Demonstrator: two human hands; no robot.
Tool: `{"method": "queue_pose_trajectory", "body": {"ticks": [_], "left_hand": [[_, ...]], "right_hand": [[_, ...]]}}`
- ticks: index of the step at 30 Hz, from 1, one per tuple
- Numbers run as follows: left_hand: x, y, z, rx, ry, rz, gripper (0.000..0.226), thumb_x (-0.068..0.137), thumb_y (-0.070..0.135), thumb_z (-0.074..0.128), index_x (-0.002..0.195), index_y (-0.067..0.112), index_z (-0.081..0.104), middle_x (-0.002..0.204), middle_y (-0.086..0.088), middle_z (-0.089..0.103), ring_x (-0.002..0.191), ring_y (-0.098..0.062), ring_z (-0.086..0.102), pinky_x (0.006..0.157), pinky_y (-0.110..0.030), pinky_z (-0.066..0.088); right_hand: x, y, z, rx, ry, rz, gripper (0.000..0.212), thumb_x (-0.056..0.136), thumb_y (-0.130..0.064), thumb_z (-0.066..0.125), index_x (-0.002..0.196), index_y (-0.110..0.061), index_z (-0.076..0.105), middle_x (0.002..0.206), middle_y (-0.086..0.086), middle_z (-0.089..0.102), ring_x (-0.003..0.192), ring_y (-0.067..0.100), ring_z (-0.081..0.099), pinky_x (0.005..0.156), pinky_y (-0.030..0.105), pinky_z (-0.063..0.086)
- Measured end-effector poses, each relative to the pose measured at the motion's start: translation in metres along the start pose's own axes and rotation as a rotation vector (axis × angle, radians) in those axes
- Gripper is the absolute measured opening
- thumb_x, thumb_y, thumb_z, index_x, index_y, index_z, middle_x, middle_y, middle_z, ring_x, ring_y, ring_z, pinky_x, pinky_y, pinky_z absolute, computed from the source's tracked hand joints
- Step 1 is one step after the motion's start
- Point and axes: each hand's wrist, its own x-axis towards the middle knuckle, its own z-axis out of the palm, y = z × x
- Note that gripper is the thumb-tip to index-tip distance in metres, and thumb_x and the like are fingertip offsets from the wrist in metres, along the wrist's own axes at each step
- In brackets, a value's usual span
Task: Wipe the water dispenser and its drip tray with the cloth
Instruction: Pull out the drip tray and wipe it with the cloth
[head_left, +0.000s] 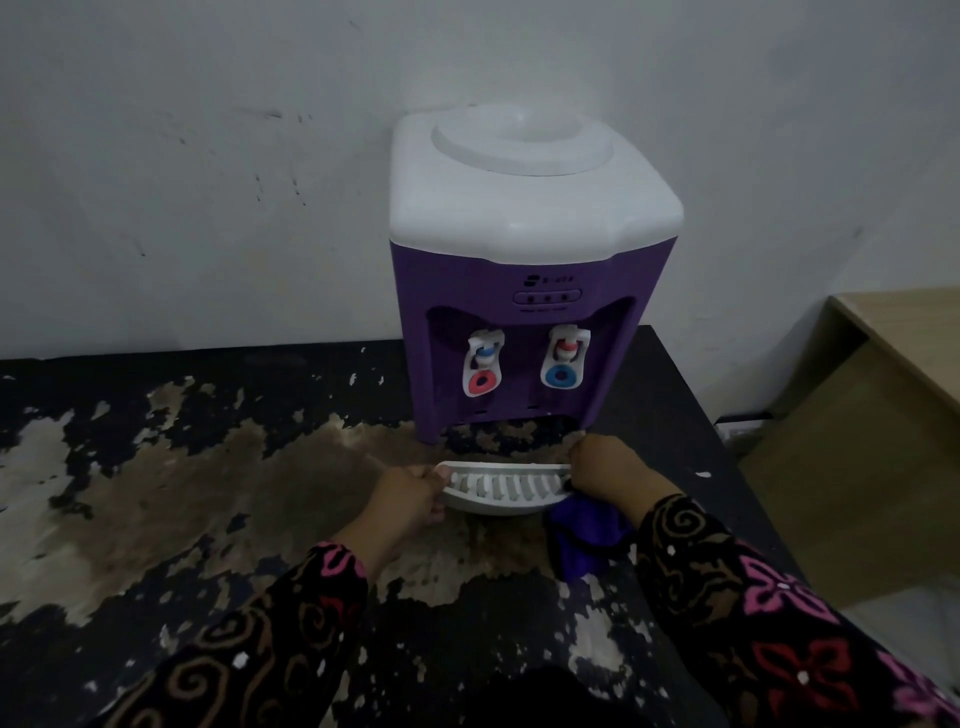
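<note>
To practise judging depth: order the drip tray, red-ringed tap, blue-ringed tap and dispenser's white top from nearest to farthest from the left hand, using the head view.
1. Drip tray, gripped by the left hand.
2. Red-ringed tap, left side.
3. Blue-ringed tap, right side.
4. White top, highest.

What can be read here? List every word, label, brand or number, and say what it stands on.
On the water dispenser, a brand mark on the purple front: too blurred to read.
Under its indicator panel, small print: too small to read.
No other text shows.
</note>
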Motion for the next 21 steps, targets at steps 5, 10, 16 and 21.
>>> {"method": "queue_pose_trajectory", "body": {"ticks": [5, 10, 16, 21], "left_hand": [[0.001, 0.002, 0.001, -0.025, 0.008, -0.025, 0.034, 0.095, 0.019, 0.049, 0.123, -0.001, 0.052, 0.105, -0.014, 0.052, 0.093, -0.025, 0.053, 0.077, -0.033, 0.052], [0.004, -0.001, 0.0, -0.042, 0.024, -0.055, 0.034, 0.094, 0.019, 0.051, 0.121, -0.001, 0.053, 0.094, -0.012, 0.054, 0.085, -0.022, 0.054, 0.074, -0.033, 0.052], [0.006, -0.001, -0.001, -0.057, 0.02, -0.091, 0.036, 0.094, 0.021, 0.052, 0.123, 0.0, 0.052, 0.092, -0.008, 0.052, 0.086, -0.021, 0.055, 0.079, -0.035, 0.052], [0.004, 0.001, 0.0, -0.065, 0.019, -0.076, 0.034, 0.094, 0.02, 0.052, 0.12, 0.0, 0.053, 0.091, -0.007, 0.052, 0.082, -0.019, 0.054, 0.072, -0.032, 0.052]], "right_hand": [[-0.004, -0.009, 0.005, -0.069, -0.01, -0.045, 0.026, 0.088, -0.013, 0.048, 0.108, -0.004, 0.062, 0.112, 0.017, 0.064, 0.104, 0.032, 0.06, 0.083, 0.033, 0.047], [-0.005, -0.004, 0.01, -0.049, -0.009, -0.081, 0.027, 0.088, -0.014, 0.046, 0.107, -0.002, 0.059, 0.112, 0.015, 0.064, 0.103, 0.03, 0.061, 0.082, 0.033, 0.047], [-0.01, 0.0, 0.003, -0.006, 0.009, -0.056, 0.038, 0.092, -0.013, 0.041, 0.122, 0.009, 0.047, 0.118, 0.018, 0.062, 0.106, 0.03, 0.059, 0.087, 0.036, 0.047], [-0.005, -0.023, 0.004, 0.052, -0.121, -0.096, 0.03, 0.089, -0.016, 0.048, 0.111, 0.0, 0.059, 0.12, 0.016, 0.061, 0.11, 0.028, 0.056, 0.093, 0.033, 0.043]]}}
